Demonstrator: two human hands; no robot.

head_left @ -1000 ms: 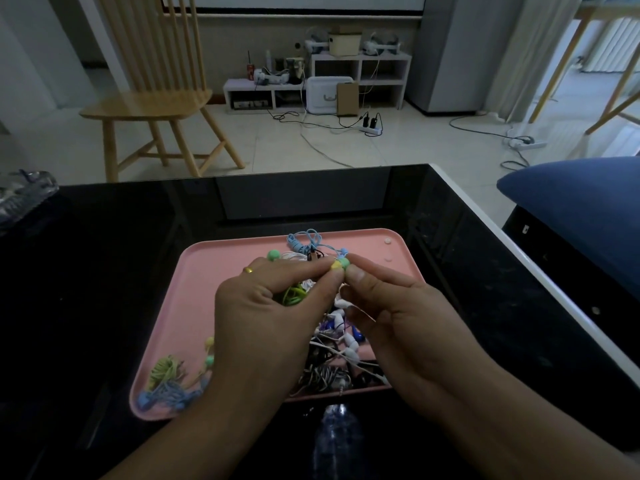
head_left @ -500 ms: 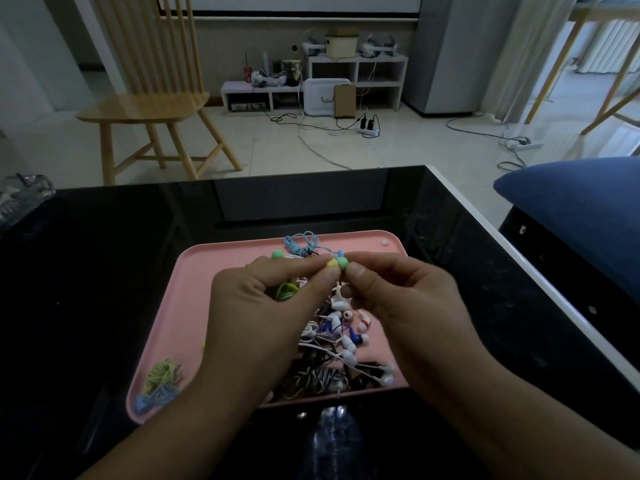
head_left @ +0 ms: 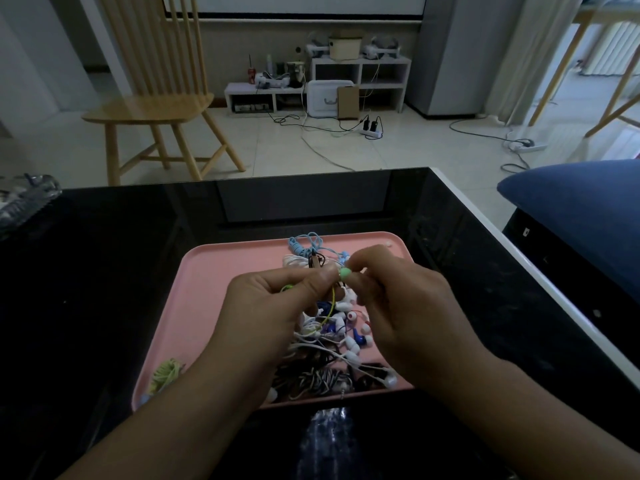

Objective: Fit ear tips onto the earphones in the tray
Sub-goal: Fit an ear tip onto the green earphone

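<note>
Head: both hands (head_left: 346, 306) on green ear tip (head_left: 345, 273)

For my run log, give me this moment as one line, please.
step: fitting ear tip | left hand: pinches yellow-green earphone | right hand: pinches green ear tip | over pink tray

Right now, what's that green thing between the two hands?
In the head view, a green ear tip sits between the left hand and right hand, pinched by both.
</note>
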